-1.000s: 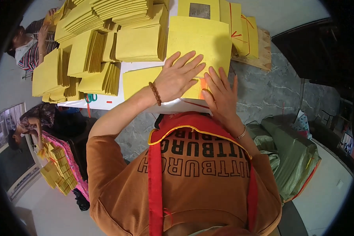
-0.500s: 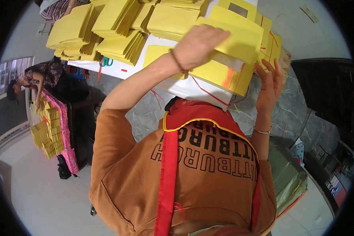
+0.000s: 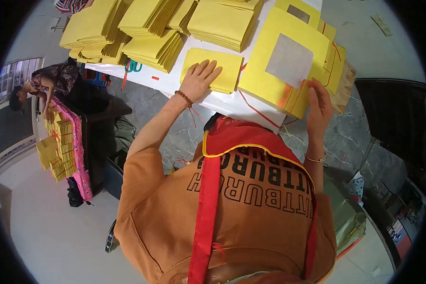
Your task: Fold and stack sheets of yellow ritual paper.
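Note:
My left hand lies with spread fingers on a small folded yellow paper piece, flat on the white table near its front edge. To the right is a larger stack of yellow sheets with a pale grey square on top and orange-red marks near its lower right corner. At that stack's right edge is my right hand, fingers close together and a fingertip over the top sheet. It seems to pinch the sheet's edge, though the fingers partly cover the contact.
Several piles of folded yellow paper stand along the table's far left. Teal-handled scissors lie at the table edge. Red strings hang over the front. At far left another person bends over a pink-covered table with yellow bundles.
My left hand has moved from the large sheets down left onto the small folded piece, uncovering the grey square. My right hand's fingers have come in to the stack's right edge.

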`<move>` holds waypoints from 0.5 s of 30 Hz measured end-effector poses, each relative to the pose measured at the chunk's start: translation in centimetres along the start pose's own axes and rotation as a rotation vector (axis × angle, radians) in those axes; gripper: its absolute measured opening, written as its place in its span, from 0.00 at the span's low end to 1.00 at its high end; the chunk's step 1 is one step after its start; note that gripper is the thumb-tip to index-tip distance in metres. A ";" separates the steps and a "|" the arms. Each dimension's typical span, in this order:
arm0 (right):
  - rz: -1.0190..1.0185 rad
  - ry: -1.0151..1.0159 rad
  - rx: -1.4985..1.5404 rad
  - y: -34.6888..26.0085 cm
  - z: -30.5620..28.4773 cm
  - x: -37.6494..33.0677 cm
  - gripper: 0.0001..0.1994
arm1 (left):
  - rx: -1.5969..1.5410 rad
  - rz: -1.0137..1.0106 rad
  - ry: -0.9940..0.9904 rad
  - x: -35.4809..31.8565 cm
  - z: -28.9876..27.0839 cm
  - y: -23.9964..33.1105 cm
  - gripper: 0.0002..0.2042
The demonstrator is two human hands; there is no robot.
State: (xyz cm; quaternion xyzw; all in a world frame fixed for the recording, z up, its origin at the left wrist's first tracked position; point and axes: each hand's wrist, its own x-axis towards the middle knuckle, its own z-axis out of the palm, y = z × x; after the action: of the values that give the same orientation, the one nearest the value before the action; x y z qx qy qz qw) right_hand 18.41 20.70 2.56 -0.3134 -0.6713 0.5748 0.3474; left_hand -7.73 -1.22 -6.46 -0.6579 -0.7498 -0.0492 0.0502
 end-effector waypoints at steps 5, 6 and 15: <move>-0.017 0.005 -0.021 0.4 -0.2 -0.2 0.12 | -0.044 -0.031 -0.249 -0.2 -0.2 0.1 0.38; -0.012 0.009 -0.031 0.5 -0.4 -0.2 0.11 | -0.093 -0.030 -0.280 0.0 -0.2 0.0 0.39; -0.488 -0.068 -0.641 -0.2 -0.5 0.6 0.08 | -0.685 -0.080 -0.134 5.2 -7.5 -2.0 0.23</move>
State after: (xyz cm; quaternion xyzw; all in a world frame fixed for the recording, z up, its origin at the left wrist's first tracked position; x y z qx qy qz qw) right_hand 18.45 21.42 2.83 -0.2180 -0.8824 0.2471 0.3359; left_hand -10.28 2.60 1.64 -0.6083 -0.7167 -0.2565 -0.2247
